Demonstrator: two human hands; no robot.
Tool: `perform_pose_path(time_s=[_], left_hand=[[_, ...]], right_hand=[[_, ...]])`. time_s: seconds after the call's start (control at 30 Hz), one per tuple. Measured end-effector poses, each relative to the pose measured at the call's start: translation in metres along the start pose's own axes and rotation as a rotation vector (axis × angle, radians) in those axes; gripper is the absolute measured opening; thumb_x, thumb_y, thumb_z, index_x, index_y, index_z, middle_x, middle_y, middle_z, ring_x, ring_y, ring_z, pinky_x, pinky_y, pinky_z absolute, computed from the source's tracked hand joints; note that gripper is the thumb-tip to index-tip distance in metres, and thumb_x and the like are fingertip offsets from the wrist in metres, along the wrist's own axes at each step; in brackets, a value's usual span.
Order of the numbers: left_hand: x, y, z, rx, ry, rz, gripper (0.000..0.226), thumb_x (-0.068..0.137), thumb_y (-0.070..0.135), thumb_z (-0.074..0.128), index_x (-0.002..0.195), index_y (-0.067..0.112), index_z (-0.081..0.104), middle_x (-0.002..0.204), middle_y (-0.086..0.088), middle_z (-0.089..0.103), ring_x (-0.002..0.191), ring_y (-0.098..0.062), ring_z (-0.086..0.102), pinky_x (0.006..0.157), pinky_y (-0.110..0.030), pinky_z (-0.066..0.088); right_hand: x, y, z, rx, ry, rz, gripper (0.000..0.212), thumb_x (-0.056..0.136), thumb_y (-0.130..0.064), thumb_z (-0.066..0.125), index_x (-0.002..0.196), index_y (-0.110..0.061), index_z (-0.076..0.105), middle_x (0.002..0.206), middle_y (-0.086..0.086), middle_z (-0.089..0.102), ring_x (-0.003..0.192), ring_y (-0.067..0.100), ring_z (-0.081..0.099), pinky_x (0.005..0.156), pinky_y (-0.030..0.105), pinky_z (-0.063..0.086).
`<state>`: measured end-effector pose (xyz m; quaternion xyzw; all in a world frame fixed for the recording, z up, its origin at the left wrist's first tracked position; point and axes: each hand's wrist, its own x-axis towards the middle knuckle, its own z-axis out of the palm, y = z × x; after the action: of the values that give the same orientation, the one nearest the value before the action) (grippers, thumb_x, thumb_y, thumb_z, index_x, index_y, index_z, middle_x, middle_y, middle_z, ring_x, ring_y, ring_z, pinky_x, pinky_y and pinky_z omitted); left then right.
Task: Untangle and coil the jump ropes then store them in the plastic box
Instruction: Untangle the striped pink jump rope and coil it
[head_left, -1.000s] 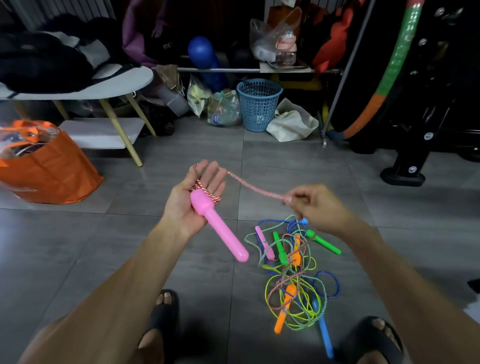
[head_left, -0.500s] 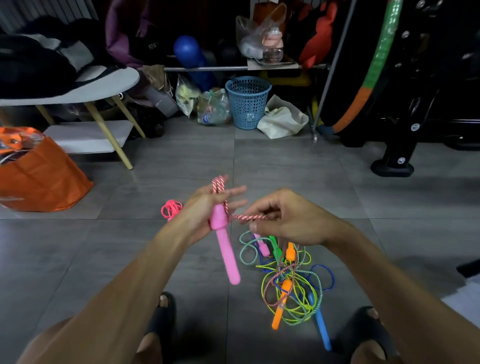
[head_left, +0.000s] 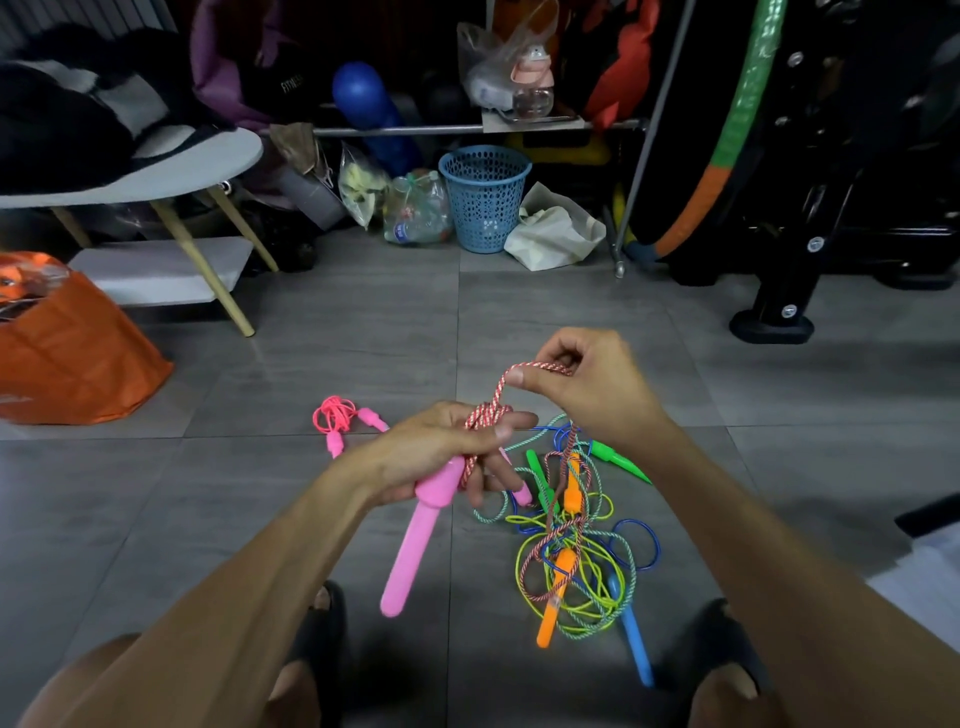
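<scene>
Where grey floor tiles spread (cluttered room), ropes lie.

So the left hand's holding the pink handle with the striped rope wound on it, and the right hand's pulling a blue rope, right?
Not quite: in the head view the right hand pinches the same red-and-white striped rope, not a blue one. The left hand does hold the pink handle.
</scene>
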<state>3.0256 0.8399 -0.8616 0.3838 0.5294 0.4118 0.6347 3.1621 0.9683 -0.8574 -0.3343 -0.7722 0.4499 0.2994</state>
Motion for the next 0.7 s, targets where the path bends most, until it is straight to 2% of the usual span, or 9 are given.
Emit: perform_pose_path(time_s=[0.07,0.13,0.23,0.3,0.43,0.53,0.6,0.63,0.7], left_hand=[[-0.002,0.002,-0.003,-0.119,0.008,0.006,0.034,0.083,0.026,0.053,0.114,0.015,0.065,0.070,-0.015,0.071,0.044,-0.017,0.061,0.065,-0.027,0.056],[-0.003,0.004,-0.007,-0.285,0.060,0.038,0.033,0.083,0.025,0.050,0.104,0.011,0.072,0.065,-0.013,0.069,0.048,-0.022,0.063,0.049,-0.023,0.052],[-0.003,0.006,-0.015,-0.496,0.142,0.141,0.033,0.083,0.028,0.048,0.091,0.013,0.077,0.067,-0.005,0.070,0.046,-0.017,0.061,0.056,-0.027,0.056],[-0.004,0.009,-0.021,-0.670,0.184,0.208,0.035,0.083,0.029,0.047,0.089,0.013,0.077,0.079,-0.002,0.074,0.058,-0.017,0.069,0.057,-0.027,0.058],[-0.002,0.010,-0.026,-0.829,0.296,0.282,0.033,0.092,0.028,0.044,0.103,0.009,0.069,0.095,0.000,0.074,0.079,-0.019,0.073,0.058,-0.026,0.059],[0.001,0.008,-0.029,-0.899,0.355,0.317,0.029,0.097,0.027,0.042,0.109,0.008,0.060,0.097,-0.001,0.074,0.085,-0.020,0.072,0.065,-0.027,0.058],[0.001,0.009,-0.033,-0.947,0.387,0.345,0.026,0.096,0.025,0.044,0.108,0.008,0.059,0.097,-0.003,0.074,0.088,-0.022,0.072,0.071,-0.029,0.057],[0.001,0.009,-0.035,-0.963,0.399,0.358,0.024,0.096,0.024,0.044,0.106,0.007,0.058,0.097,-0.004,0.074,0.089,-0.023,0.072,0.075,-0.030,0.057],[0.001,0.009,-0.038,-0.980,0.415,0.369,0.021,0.097,0.020,0.044,0.103,0.006,0.058,0.100,-0.006,0.073,0.093,-0.024,0.071,0.081,-0.032,0.055]], right_hand=[[0.004,0.006,-0.001,-0.017,-0.009,0.006,0.033,0.065,-0.038,0.083,0.066,-0.013,0.062,0.054,-0.004,0.052,0.050,0.008,0.042,0.049,0.026,0.035],[0.008,0.014,-0.004,0.009,-0.064,0.036,0.025,0.070,-0.027,0.081,0.067,-0.014,0.061,0.058,0.000,0.053,0.053,0.009,0.042,0.051,0.023,0.034],[0.013,0.026,-0.015,0.070,-0.256,0.195,0.019,0.077,0.002,0.071,0.076,-0.014,0.061,0.068,0.005,0.056,0.065,0.015,0.047,0.063,0.024,0.038],[0.012,0.039,-0.024,-0.042,-0.360,0.311,0.021,0.079,0.008,0.065,0.080,-0.012,0.062,0.067,0.002,0.057,0.065,0.014,0.051,0.065,0.024,0.041],[0.010,0.057,-0.034,-0.135,-0.307,0.393,0.013,0.080,0.002,0.069,0.075,-0.007,0.061,0.062,0.007,0.063,0.059,0.019,0.058,0.068,0.030,0.047],[0.009,0.046,-0.036,0.186,-0.222,0.376,0.014,0.083,0.002,0.065,0.076,-0.008,0.058,0.059,0.003,0.061,0.050,0.014,0.055,0.062,0.027,0.049],[0.006,0.034,-0.036,0.333,-0.286,0.360,0.007,0.085,-0.004,0.064,0.081,-0.009,0.062,0.058,0.000,0.058,0.045,0.008,0.047,0.052,0.020,0.043],[0.004,0.029,-0.036,0.293,-0.348,0.348,0.002,0.086,-0.007,0.064,0.084,-0.008,0.064,0.056,-0.002,0.058,0.043,0.006,0.043,0.048,0.018,0.038],[0.000,0.023,-0.031,0.005,-0.483,0.286,0.005,0.087,-0.012,0.064,0.086,-0.009,0.068,0.053,-0.005,0.058,0.041,0.001,0.045,0.044,0.018,0.034]])
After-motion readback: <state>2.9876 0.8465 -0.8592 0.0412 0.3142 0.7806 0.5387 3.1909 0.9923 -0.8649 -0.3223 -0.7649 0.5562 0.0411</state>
